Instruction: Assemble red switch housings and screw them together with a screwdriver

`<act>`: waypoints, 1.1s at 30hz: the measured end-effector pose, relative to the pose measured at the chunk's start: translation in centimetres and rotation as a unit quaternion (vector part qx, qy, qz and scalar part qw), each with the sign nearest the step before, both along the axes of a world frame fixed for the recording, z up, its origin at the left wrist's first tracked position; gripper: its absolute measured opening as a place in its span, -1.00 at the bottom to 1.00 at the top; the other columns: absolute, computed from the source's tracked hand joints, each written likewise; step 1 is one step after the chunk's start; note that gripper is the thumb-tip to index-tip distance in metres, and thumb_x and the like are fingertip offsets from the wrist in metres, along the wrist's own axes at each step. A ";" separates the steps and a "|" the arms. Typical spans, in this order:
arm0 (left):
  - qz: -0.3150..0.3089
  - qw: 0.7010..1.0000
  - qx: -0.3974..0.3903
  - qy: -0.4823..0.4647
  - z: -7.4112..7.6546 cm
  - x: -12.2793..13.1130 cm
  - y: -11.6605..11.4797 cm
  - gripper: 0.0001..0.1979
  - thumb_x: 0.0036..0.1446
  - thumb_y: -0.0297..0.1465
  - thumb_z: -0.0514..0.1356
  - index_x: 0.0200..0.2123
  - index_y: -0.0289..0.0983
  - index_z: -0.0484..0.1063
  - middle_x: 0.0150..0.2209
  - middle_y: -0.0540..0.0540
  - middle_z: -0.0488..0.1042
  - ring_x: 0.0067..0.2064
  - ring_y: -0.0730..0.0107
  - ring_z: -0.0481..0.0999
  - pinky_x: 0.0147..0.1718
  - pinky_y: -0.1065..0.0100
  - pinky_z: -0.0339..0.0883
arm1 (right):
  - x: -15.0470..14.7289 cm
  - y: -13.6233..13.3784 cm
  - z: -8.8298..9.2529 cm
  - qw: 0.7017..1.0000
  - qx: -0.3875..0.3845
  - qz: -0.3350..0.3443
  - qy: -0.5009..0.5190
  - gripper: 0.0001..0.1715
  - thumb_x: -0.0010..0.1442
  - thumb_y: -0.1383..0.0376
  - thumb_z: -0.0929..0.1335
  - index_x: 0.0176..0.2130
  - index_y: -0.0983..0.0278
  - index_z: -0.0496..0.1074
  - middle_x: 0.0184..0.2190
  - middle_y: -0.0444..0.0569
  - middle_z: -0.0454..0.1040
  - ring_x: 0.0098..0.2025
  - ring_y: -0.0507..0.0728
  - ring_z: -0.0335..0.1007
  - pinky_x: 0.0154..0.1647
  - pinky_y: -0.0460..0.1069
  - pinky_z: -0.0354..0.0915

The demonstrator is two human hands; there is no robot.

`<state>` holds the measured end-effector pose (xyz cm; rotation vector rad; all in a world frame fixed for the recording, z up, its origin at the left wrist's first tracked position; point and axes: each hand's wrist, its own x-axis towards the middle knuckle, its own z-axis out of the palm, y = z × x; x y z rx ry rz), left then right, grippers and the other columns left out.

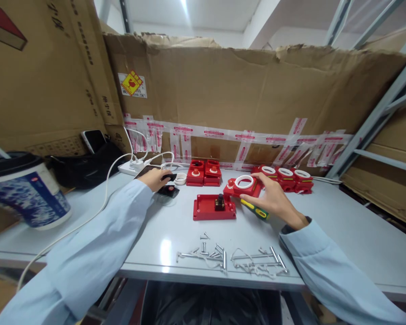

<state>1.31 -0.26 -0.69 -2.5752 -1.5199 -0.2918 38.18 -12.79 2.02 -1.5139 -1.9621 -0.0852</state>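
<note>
My right hand (274, 201) grips a red housing with a white ring (243, 184) between thumb and fingers, and a green and yellow screwdriver (256, 210) lies tucked under its palm. A red base plate with a black part in its middle (214, 207) lies just left of that hand. My left hand (155, 178) reaches to the far left of the table with its fingers curled on a small black part (168, 177). Beside it sit a black piece with a red dot (169, 190) and a white ring (180, 179).
Red assembled units stand in groups at the back (203, 173) and at the back right (292, 178). Several screws and pins (230, 257) lie near the front edge. A white power strip with cables (131, 167), a phone (93, 141), a black bag and a large cup (23, 189) sit left. Cardboard walls (243, 85) close the back.
</note>
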 end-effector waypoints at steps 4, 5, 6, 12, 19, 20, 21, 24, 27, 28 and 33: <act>-0.091 0.991 0.065 -0.074 1.2 1.9 -2.1 -0.61 0.21 -0.28 -0.06 0.01 -0.21 0.40 -0.07 -0.13 0.51 -0.11 0.23 0.50 -0.09 0.29 0.30 | 0.0 0.0 0.0 1.000 0.002 -0.005 0.001 -0.36 -0.08 0.02 0.42 -0.07 0.28 0.30 -0.13 0.07 0.47 -0.11 0.26 0.42 -0.12 0.12 0.32; -0.134 0.987 0.053 -0.067 1.3 2.7 -2.8 -0.62 0.20 -0.28 -0.04 -0.02 -0.20 0.43 -0.09 -0.11 0.53 -0.12 0.26 0.51 -0.08 0.31 0.29 | 0.0 0.0 0.0 1.000 0.004 -0.003 0.003 -0.36 -0.08 0.02 0.42 -0.07 0.28 0.30 -0.13 0.07 0.47 -0.12 0.26 0.42 -0.13 0.11 0.33; -0.176 0.982 0.033 -0.059 1.3 3.6 -3.5 -0.65 0.20 -0.29 -0.02 -0.06 -0.21 0.46 -0.11 -0.10 0.54 -0.13 0.28 0.51 -0.07 0.32 0.29 | 0.0 0.0 0.0 1.000 0.005 -0.002 0.003 -0.36 -0.08 0.02 0.42 -0.07 0.28 0.30 -0.13 0.07 0.47 -0.12 0.25 0.43 -0.13 0.11 0.33; -0.207 0.971 -0.117 0.002 0.6 5.9 -5.5 -0.58 0.02 -0.25 0.20 -0.04 -0.26 0.44 -0.09 -0.19 0.51 -0.12 0.23 0.51 -0.07 0.30 0.30 | 0.0 0.0 -0.1 1.000 0.003 -0.005 -0.002 -0.36 -0.09 0.04 0.43 -0.06 0.28 0.30 -0.12 0.08 0.47 -0.10 0.27 0.42 -0.10 0.13 0.32; -0.150 0.971 -0.183 -0.016 -0.1 5.1 -4.8 -0.39 -0.02 -0.10 0.19 0.05 -0.32 0.31 -0.13 -0.21 0.50 -0.16 0.23 0.51 -0.14 0.31 0.32 | 0.1 0.1 -0.1 1.000 -0.001 -0.001 0.002 -0.36 -0.08 0.04 0.43 -0.06 0.28 0.30 -0.12 0.07 0.48 -0.11 0.26 0.42 -0.11 0.12 0.33; -0.144 0.972 -0.186 -0.012 -0.2 5.0 -4.8 -0.36 -0.06 -0.10 0.22 0.06 -0.32 0.30 -0.12 -0.21 0.49 -0.13 0.21 0.49 -0.11 0.29 0.31 | 0.1 0.0 -0.1 1.000 -0.001 -0.001 0.003 -0.36 -0.08 0.04 0.43 -0.06 0.28 0.30 -0.13 0.07 0.48 -0.11 0.26 0.43 -0.11 0.12 0.33; -0.139 0.972 -0.189 -0.008 -0.3 5.0 -4.8 -0.35 -0.10 -0.12 0.24 0.05 -0.31 0.30 -0.11 -0.20 0.49 -0.10 0.20 0.48 -0.09 0.28 0.29 | 0.1 0.0 0.0 1.000 0.000 -0.001 0.003 -0.36 -0.08 0.04 0.43 -0.06 0.28 0.30 -0.13 0.07 0.48 -0.11 0.26 0.43 -0.12 0.12 0.33; -0.124 0.973 -0.196 0.007 -0.2 5.0 -4.8 -0.41 -0.15 -0.21 0.28 -0.02 -0.32 0.38 -0.12 -0.19 0.50 -0.09 0.19 0.48 -0.07 0.29 0.28 | 0.0 0.0 0.0 1.000 -0.005 -0.002 0.003 -0.36 -0.08 0.05 0.43 -0.06 0.29 0.30 -0.13 0.08 0.48 -0.11 0.26 0.42 -0.12 0.12 0.33; -0.140 0.971 -0.195 0.015 0.1 5.0 -4.9 -0.51 -0.17 -0.25 0.29 -0.12 -0.34 0.46 -0.17 -0.19 0.53 -0.13 0.18 0.49 -0.10 0.30 0.30 | 0.0 0.0 0.0 1.000 -0.006 0.000 0.004 -0.37 -0.08 0.06 0.43 -0.06 0.29 0.30 -0.14 0.07 0.48 -0.12 0.25 0.43 -0.12 0.11 0.33; -0.151 0.971 -0.186 0.008 0.3 5.0 -4.9 -0.54 -0.16 -0.25 0.28 -0.15 -0.33 0.47 -0.18 -0.18 0.53 -0.14 0.19 0.50 -0.11 0.31 0.30 | 0.0 0.0 0.0 1.000 -0.004 0.000 0.005 -0.37 -0.08 0.05 0.43 -0.07 0.29 0.30 -0.14 0.07 0.48 -0.12 0.24 0.43 -0.12 0.10 0.33; -0.179 0.980 -0.080 -0.037 0.9 5.1 -5.0 -0.54 -0.06 -0.21 0.21 -0.09 -0.33 0.45 -0.20 -0.20 0.53 -0.19 0.17 0.50 -0.13 0.22 0.32 | 0.2 0.2 -0.1 1.000 0.005 0.000 0.012 -0.34 -0.10 0.02 0.44 -0.07 0.28 0.31 -0.16 0.04 0.48 -0.16 0.22 0.43 -0.16 0.08 0.34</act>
